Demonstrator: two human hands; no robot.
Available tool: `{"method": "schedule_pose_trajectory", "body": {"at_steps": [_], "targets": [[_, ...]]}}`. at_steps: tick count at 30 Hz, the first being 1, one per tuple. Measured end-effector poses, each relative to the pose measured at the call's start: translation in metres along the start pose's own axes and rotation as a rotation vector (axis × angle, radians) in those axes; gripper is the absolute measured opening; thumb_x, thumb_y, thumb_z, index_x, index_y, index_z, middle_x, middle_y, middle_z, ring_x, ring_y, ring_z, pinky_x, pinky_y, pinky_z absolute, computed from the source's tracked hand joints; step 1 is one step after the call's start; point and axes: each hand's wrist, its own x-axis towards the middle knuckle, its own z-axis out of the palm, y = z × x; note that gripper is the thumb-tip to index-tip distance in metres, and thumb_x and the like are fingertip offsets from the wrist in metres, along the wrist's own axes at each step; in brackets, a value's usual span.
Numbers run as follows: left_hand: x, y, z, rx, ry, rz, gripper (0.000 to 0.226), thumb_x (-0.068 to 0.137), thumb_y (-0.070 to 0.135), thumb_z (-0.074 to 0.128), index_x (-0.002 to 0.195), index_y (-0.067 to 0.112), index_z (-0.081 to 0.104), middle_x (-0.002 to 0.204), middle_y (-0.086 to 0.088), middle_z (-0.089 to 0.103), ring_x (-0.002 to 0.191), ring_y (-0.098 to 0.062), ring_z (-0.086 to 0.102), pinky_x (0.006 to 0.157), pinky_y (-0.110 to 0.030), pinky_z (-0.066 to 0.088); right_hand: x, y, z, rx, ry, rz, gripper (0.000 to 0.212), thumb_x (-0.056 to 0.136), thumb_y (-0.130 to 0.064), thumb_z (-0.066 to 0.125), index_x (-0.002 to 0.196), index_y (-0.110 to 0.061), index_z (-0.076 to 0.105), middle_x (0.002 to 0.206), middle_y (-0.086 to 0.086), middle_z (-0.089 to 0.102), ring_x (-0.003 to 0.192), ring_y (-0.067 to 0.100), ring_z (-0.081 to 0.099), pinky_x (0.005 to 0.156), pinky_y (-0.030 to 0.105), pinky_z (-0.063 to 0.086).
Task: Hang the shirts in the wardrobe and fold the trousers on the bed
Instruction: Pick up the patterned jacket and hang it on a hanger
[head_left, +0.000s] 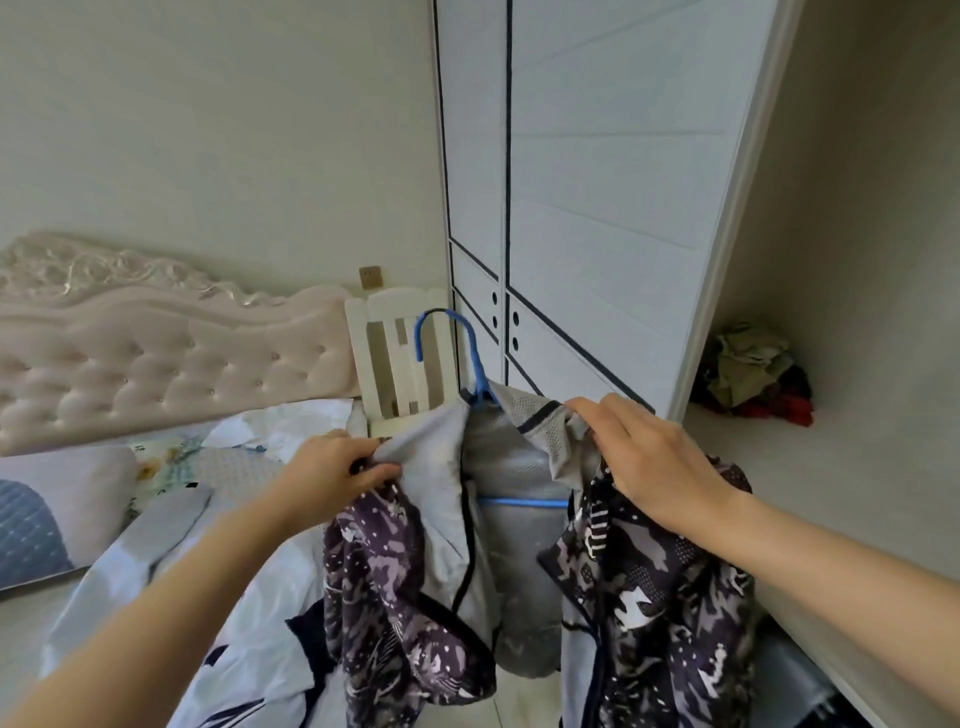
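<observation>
A dark purple patterned jacket (405, 582) with a grey lining hangs open on a blue hanger (470, 353), whose hook points up in front of the white wardrobe (597, 208). My left hand (337, 467) grips the jacket's left shoulder edge. My right hand (649, 457) holds the right shoulder and grey mesh collar. The hanger's lower bar shows inside the jacket. The wardrobe doors are closed.
The bed (156, 571) with a tufted pink headboard (156, 358) lies at left, with a pillow and light blue clothing spread on it. A white slatted chair (400, 353) stands beside the wardrobe. A heap of clothes (753, 374) lies on the floor at right.
</observation>
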Motion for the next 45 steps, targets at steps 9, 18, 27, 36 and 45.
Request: {"method": "schedule_pose_trajectory", "body": {"at_steps": [9, 18, 27, 36, 45], "targets": [[0.018, 0.089, 0.006, -0.194, 0.28, 0.204, 0.042, 0.098, 0.042, 0.044, 0.135, 0.022, 0.042, 0.119, 0.0, 0.062, 0.112, -0.018, 0.051, 0.109, -0.044, 0.035, -0.003, 0.009, -0.006, 0.021, 0.04, 0.036, 0.045, 0.08, 0.016, 0.064, 0.123, 0.004, 0.06, 0.089, 0.012, 0.059, 0.076, 0.028, 0.059, 0.062, 0.046, 0.053], [0.039, 0.125, -0.009, -0.193, 0.707, 0.345, 0.025, 0.102, 0.02, 0.044, 0.105, 0.003, 0.063, 0.09, -0.009, 0.068, 0.08, -0.019, 0.056, 0.069, -0.025, 0.04, -0.011, 0.024, -0.036, -0.138, 0.259, 0.073, 0.036, 0.094, -0.009, 0.057, 0.13, -0.013, 0.055, 0.106, 0.008, 0.057, 0.091, 0.024, 0.054, 0.078, 0.043, 0.049], [0.08, 0.167, -0.03, -0.284, 0.759, 0.451, 0.032, 0.101, 0.027, 0.039, 0.118, 0.009, 0.06, 0.099, -0.01, 0.07, 0.082, -0.032, 0.066, 0.069, -0.037, 0.052, -0.008, 0.031, -0.105, -0.215, 0.188, 0.219, 0.042, 0.086, -0.017, 0.068, 0.127, -0.019, 0.061, 0.101, -0.005, 0.059, 0.075, 0.002, 0.047, 0.069, 0.028, 0.045], [0.147, 0.236, -0.051, -0.506, 0.656, 0.515, 0.011, 0.103, 0.027, 0.045, 0.107, 0.036, 0.05, 0.093, 0.018, 0.058, 0.077, -0.003, 0.051, 0.068, -0.016, 0.037, 0.0, 0.063, -0.179, -0.376, 0.05, 0.324, 0.038, 0.093, -0.018, 0.06, 0.131, -0.021, 0.054, 0.105, -0.006, 0.055, 0.077, 0.015, 0.059, 0.064, 0.034, 0.053], [0.188, 0.321, -0.053, -0.569, 0.621, 0.62, 0.017, 0.101, 0.018, 0.052, 0.105, 0.017, 0.068, 0.09, 0.004, 0.063, 0.088, -0.016, 0.055, 0.078, -0.028, 0.044, 0.015, 0.076, -0.246, 0.367, -0.062, 0.785, 0.01, 0.092, -0.004, 0.059, 0.094, -0.001, 0.068, 0.081, 0.009, 0.065, 0.075, 0.007, 0.053, 0.072, 0.028, 0.043]]}}
